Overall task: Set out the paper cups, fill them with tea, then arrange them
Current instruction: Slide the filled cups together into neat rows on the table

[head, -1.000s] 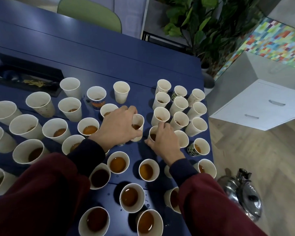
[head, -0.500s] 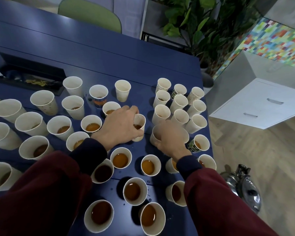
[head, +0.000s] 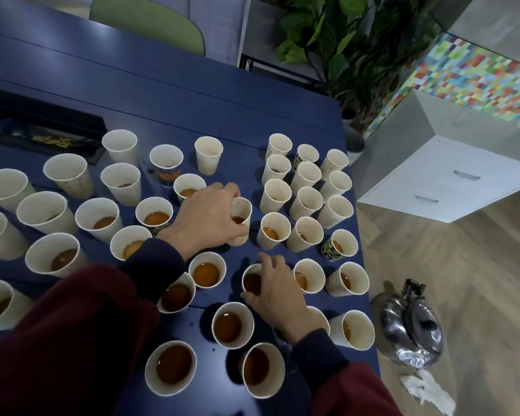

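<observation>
A person's left hand point(head: 207, 219) grips a half-filled cup point(head: 243, 212) by its side on a blue table point(head: 162, 100), fingers and thumb wrapped round the wall. The right hand point(head: 278, 292) reaches down on a full cup point(head: 251, 283) nearer the body, with curled fingers on its rim. Both cups stand on the table, hemmed in by others. A tight block of cups point(head: 306, 202) stands just right of the half-filled one – twelve, in three columns of four. Another cup point(head: 189, 187) shows from behind the left knuckles.

About three dozen paper cups are in view – some cut off at the left edge and one largely hidden under the right wrist. Most near ones hold brown tea. Several at the back look empty or nearly so.

A black tray point(head: 42, 127) lies at the table's far left. On the wooden floor to the right stand one steel kettle point(head: 412, 328), one crumpled tissue point(head: 427, 391) and one white cabinet point(head: 451, 181) with two drawer handles. One leafy plant point(head: 342, 40) and one green chair point(head: 150, 22) stand beyond the table.
</observation>
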Demonstrator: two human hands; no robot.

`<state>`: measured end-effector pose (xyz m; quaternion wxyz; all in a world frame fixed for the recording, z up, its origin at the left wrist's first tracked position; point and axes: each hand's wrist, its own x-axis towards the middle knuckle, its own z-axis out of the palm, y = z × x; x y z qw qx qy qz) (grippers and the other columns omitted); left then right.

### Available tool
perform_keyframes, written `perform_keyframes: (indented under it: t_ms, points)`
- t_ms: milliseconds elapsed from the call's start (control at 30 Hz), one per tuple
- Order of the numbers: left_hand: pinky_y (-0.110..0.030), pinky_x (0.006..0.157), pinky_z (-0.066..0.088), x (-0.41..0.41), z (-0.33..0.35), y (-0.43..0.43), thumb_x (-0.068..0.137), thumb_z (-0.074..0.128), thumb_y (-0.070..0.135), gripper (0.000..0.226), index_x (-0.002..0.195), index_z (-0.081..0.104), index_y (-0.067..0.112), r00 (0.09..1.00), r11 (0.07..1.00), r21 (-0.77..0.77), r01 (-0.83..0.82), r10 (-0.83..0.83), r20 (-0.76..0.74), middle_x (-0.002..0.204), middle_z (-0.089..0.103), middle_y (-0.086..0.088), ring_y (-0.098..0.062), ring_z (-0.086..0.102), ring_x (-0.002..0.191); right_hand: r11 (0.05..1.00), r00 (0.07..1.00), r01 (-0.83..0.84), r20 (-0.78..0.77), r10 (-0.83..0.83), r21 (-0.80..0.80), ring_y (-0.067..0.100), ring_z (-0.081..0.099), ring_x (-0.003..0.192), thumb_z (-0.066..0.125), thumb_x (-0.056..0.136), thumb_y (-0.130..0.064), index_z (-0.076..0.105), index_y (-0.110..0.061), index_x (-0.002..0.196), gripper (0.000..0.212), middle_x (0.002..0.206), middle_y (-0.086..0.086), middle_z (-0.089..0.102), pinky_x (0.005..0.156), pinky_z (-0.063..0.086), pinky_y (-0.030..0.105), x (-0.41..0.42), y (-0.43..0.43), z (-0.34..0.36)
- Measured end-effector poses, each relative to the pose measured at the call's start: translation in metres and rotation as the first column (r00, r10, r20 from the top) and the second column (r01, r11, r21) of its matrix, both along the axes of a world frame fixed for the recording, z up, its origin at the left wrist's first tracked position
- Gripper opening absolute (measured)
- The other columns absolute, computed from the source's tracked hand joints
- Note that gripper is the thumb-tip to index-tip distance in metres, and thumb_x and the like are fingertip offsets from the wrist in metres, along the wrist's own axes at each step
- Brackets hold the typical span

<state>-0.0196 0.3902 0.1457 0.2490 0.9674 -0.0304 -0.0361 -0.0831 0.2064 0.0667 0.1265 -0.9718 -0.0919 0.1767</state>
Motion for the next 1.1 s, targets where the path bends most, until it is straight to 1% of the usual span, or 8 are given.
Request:
perform_keyframes:
  t_ms: [67,200,467,600,733,933,1033,1100]
  points:
    - [-0.032,0.076,0.045,-0.002,0.0,-0.002,0.078,0.077,0.043,0.057,0.124,0.052,0.021,1.0,1.0,0.004,0.007,-0.007,0.0,0.118,0.061,-0.002,-0.016,0.053,0.098,1.0,0.999,-0.013,-0.03,0.012,-0.009,0.03,0.049,0.13,0.075,0.086,-0.037,0.027,-0.023,0.152,0.083,0.146,0.009,0.037,0.101,0.044,0.037,-0.003,-0.001,-0.005]
    - [-0.031,0.074,0.041,-0.007,-0.001,-0.003,0.078,0.077,0.043,0.057,0.125,0.052,0.021,1.0,1.0,0.018,0.016,-0.016,-0.003,0.118,0.061,-0.002,-0.013,0.047,0.094,0.999,1.0,-0.029,-0.001,0.029,-0.021,0.029,0.058,0.117,0.075,0.086,-0.033,0.036,-0.023,0.144,0.071,0.136,0.008,0.044,0.091,0.047,0.034,-0.004,-0.003,-0.008]
    - [-0.036,0.081,0.052,-0.015,-0.005,-0.002,0.076,0.078,0.043,0.059,0.125,0.053,0.022,0.999,0.999,0.009,0.034,-0.034,-0.009,0.118,0.062,-0.001,-0.018,0.057,0.101,0.996,0.997,0.062,0.055,-0.059,-0.067,0.03,0.059,0.112,0.078,0.083,-0.034,0.037,-0.019,0.139,0.07,0.129,0.011,0.046,0.081,0.049,0.034,0.01,-0.008,-0.007]
    - [-0.033,0.078,0.05,-0.017,-0.006,-0.003,0.077,0.078,0.043,0.058,0.125,0.053,0.021,0.999,0.999,0.013,0.045,-0.045,-0.014,0.117,0.062,-0.001,-0.017,0.057,0.099,0.994,0.997,0.063,0.058,-0.058,-0.084,0.031,0.06,0.113,0.077,0.085,-0.035,0.037,-0.018,0.139,0.069,0.13,0.011,0.046,0.082,0.05,0.035,0.013,-0.008,-0.009]
    - [-0.031,0.077,0.046,-0.018,-0.006,0.0,0.077,0.077,0.043,0.058,0.125,0.052,0.022,0.999,0.999,0.02,0.046,-0.045,-0.023,0.118,0.061,-0.001,-0.015,0.054,0.098,0.997,0.998,0.06,0.025,-0.059,-0.051,0.03,0.058,0.118,0.078,0.084,-0.043,0.035,-0.02,0.144,0.078,0.137,0.009,0.044,0.091,0.052,0.038,0.014,-0.01,-0.003]
    - [-0.036,0.081,0.052,-0.024,0.009,-0.006,0.077,0.076,0.046,0.058,0.125,0.053,0.023,0.996,0.997,0.0,0.083,-0.083,-0.011,0.116,0.061,-0.001,-0.02,0.057,0.102,0.969,0.972,0.116,0.176,-0.156,0.22,0.02,0.055,0.122,0.076,0.082,-0.052,0.043,-0.022,0.145,0.077,0.141,0.001,0.05,0.096,0.048,0.033,0.002,-0.027,0.034]
    - [-0.038,0.081,0.048,-0.032,0.021,-0.019,0.074,0.073,0.05,0.055,0.119,0.055,0.024,0.99,0.99,-0.013,0.139,-0.139,0.028,0.111,0.06,0.0,-0.024,0.058,0.102,0.897,0.972,0.106,0.146,-0.185,0.429,0.011,0.058,0.115,0.08,0.074,-0.056,0.048,-0.026,0.141,0.08,0.13,-0.006,0.058,0.096,0.053,0.039,-0.008,-0.026,0.045]
    - [-0.035,0.078,0.043,-0.04,0.028,-0.03,0.073,0.072,0.05,0.051,0.115,0.056,0.027,0.982,0.982,-0.029,0.189,-0.188,0.036,0.106,0.059,0.003,-0.024,0.057,0.1,0.838,0.969,0.098,0.14,-0.203,0.536,0.006,0.06,0.113,0.086,0.07,-0.048,0.049,-0.027,0.139,0.08,0.126,-0.011,0.062,0.095,0.053,0.035,-0.017,-0.023,0.051]
